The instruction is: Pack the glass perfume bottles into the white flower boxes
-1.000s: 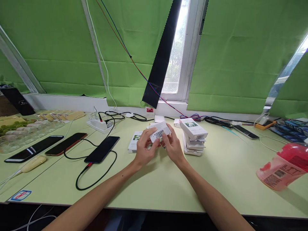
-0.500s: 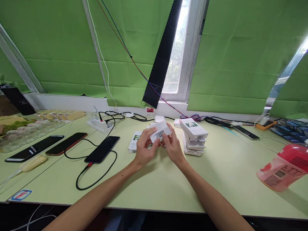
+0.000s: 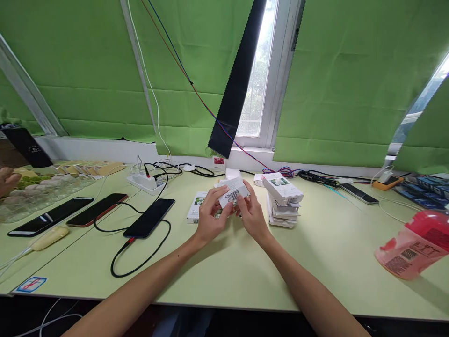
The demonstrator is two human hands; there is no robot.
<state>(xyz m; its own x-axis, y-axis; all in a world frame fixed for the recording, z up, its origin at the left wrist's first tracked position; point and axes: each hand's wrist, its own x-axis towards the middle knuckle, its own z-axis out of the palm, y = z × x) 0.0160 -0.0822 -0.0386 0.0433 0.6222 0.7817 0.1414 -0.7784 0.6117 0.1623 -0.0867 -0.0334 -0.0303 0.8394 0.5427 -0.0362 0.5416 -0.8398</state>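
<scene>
**Head view: both hands hold one small white box over the middle of the surface**

Head view, left to right: at the far left edge another person's hand [image 3: 7,180] is cut off by the frame, beside a clear tray [image 3: 38,196] whose contents are hard to make out. Three dark phones [image 3: 94,210] lie flat on the green surface [image 3: 336,243], the rightmost joined to a looping black cable [image 3: 140,262].

At centre, the left hand [image 3: 209,220] and right hand [image 3: 251,216] meet, fingers [image 3: 242,201] of both clamped on a small white box [image 3: 232,191] held just above the surface. Its barcode face is turned toward the camera; the long axis runs left-near to right-far, tilted upward at the right. The lower part of the box is hidden behind the fingers. A flat box [image 3: 196,206] lies partly hidden behind the left hand.

Just right stands a stack of white boxes [image 3: 282,199]. At the near right, a pink bottle [image 3: 412,248] lies on its side.
</scene>
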